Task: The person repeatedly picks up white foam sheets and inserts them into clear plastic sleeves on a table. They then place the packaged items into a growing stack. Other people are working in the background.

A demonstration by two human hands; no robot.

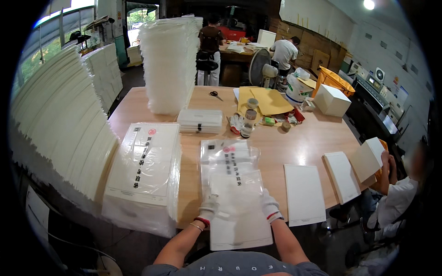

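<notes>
At the table's [331,131] edge, left fingers [212,202] and right fingers [270,202] clasp white paper [241,223].

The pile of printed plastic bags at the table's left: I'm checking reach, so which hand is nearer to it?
Left. The left hand is just right of the pile of printed plastic bags; the right hand is farther right, beyond the white packet.

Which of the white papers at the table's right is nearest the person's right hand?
The leftmost white paper, just right of the gloved right hand; the other white papers are farther right.
</notes>
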